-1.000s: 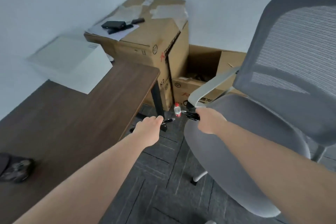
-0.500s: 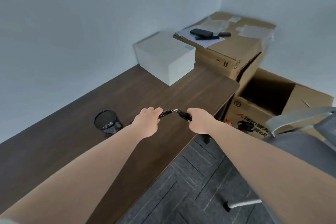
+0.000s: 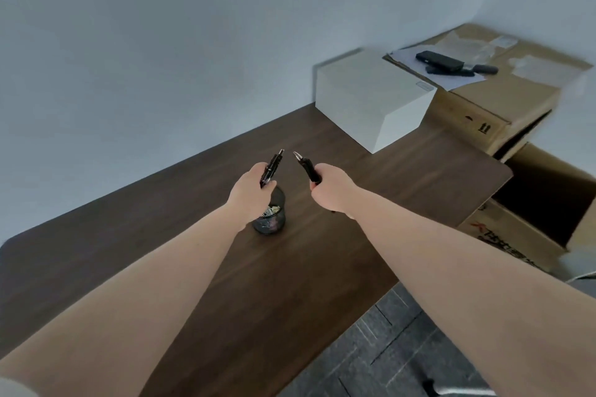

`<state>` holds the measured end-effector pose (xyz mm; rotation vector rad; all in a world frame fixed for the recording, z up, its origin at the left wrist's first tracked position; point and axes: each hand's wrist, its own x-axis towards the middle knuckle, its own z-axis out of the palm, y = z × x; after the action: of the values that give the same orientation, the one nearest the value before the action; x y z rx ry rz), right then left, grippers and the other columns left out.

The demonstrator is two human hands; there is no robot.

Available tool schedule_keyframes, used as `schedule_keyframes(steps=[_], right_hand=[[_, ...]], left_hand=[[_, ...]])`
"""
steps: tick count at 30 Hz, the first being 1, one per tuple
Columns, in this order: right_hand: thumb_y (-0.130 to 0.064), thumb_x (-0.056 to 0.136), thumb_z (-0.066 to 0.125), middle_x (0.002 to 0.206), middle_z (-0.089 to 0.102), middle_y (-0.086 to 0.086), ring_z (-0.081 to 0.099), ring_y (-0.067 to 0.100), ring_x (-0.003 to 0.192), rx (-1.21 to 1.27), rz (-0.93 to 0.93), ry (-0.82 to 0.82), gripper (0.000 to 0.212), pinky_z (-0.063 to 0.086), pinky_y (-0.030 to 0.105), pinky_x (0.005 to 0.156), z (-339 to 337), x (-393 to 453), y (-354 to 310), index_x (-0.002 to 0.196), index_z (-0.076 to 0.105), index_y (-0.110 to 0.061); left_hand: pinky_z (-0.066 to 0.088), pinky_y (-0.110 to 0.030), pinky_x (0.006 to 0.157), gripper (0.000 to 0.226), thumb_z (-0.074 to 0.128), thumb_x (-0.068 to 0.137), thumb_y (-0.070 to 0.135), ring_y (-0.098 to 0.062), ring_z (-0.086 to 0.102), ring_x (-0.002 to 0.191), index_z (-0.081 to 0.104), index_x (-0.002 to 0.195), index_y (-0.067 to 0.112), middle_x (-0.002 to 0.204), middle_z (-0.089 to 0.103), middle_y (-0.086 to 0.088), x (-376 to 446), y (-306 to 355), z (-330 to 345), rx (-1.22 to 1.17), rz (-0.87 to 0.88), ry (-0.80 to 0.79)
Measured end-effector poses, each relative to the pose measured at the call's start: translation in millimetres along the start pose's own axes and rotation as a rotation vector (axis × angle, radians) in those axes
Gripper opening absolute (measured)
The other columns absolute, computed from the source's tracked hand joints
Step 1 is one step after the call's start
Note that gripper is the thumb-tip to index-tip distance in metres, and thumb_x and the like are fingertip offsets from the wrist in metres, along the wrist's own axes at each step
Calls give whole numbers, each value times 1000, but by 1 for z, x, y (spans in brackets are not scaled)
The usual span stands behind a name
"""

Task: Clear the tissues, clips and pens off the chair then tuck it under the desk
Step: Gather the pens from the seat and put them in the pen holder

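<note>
My left hand is closed around black pens, whose tips point up and away. It hovers directly over a black mesh pen cup that stands on the dark wooden desk and holds small clips. My right hand grips another black pen, a short way to the right of the cup. The grey chair shows only as a sliver at the right edge.
A white box sits at the far end of the desk. Beyond it a tall cardboard box carries papers and black devices. An open cardboard box stands on the grey carpet right of the desk.
My view has swung left from the chair to the desk. Both hands carried the pens from the chair's front to above the pen cup, and the pen tips have parted.
</note>
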<state>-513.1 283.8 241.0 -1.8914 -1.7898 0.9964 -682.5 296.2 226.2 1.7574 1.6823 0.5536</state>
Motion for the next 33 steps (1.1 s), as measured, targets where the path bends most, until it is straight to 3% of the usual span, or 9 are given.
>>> schedule_keyframes(steps=[5, 10, 13, 16, 25, 28, 33], right_hand=[[-2, 85, 47, 87, 58, 9, 52, 24, 80, 240, 102, 50, 11, 45, 35, 72, 25, 31, -19, 86, 51, -12], [-3, 86, 52, 76, 50, -1, 47, 15, 68, 407, 133, 94, 16, 37, 25, 56, 46, 52, -33, 81, 48, -17], [0, 83, 53, 74, 48, -1, 45, 14, 64, 483, 140, 126, 20, 37, 25, 54, 57, 61, -37, 77, 46, -18], [0, 83, 54, 74, 48, -1, 45, 14, 65, 547, 161, 129, 23, 37, 24, 55, 70, 68, -36, 76, 44, -20], [1, 81, 52, 77, 51, -2, 50, 16, 76, 496, 156, 116, 16, 45, 27, 69, 94, 74, -26, 90, 49, -12], [1, 80, 55, 84, 54, -2, 54, 18, 85, 404, 110, 81, 28, 47, 33, 80, 92, 74, -25, 107, 52, -9], [-3, 82, 60, 108, 63, 4, 59, 22, 102, 303, 34, 76, 46, 47, 31, 83, 89, 71, -19, 125, 49, -13]], left_hand=[[40, -30, 76, 31, 48, 96, 23, -19, 50, 86, 47, 127, 21, 103, 57, 0, 17, -15, -1, -300, -89, 100], [42, -33, 80, 28, 49, 95, 23, -17, 50, 85, 49, 123, 21, 90, 54, 7, 31, -27, 5, -421, -112, 137], [44, -35, 86, 28, 49, 95, 23, -19, 53, 93, 48, 123, 21, 98, 56, 5, 37, -32, 10, -441, -122, 144], [44, -32, 81, 26, 49, 95, 23, -19, 54, 91, 47, 121, 20, 100, 57, 3, 42, -36, 15, -447, -129, 147], [40, -28, 74, 11, 46, 97, 15, -16, 51, 83, 46, 107, 12, 92, 53, 1, 44, -48, 35, -462, -222, 141], [40, -28, 73, 8, 46, 96, 13, -16, 51, 83, 45, 104, 12, 90, 53, 2, 43, -49, 37, -448, -221, 148], [42, -28, 71, 27, 48, 90, 4, -18, 52, 87, 45, 115, 14, 98, 55, 1, 40, -46, 35, -394, -209, 145]])
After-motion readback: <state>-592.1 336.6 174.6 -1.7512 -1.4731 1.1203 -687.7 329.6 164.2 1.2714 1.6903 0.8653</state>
